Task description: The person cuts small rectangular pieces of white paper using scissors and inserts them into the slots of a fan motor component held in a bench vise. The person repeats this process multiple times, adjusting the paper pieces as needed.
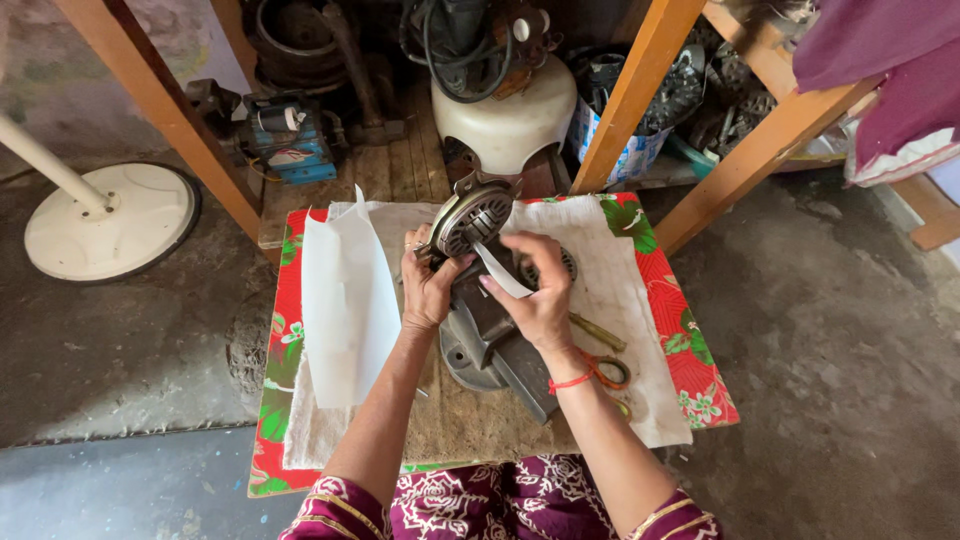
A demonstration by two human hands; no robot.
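At frame centre, both forearms reach forward: the left hand curls closed around the round motor housing, the right hand pinches a white paper strip.

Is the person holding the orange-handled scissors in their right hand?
No. The orange-handled scissors lie on the cloth beside the right wrist, while the right hand pinches a small white paper strip.
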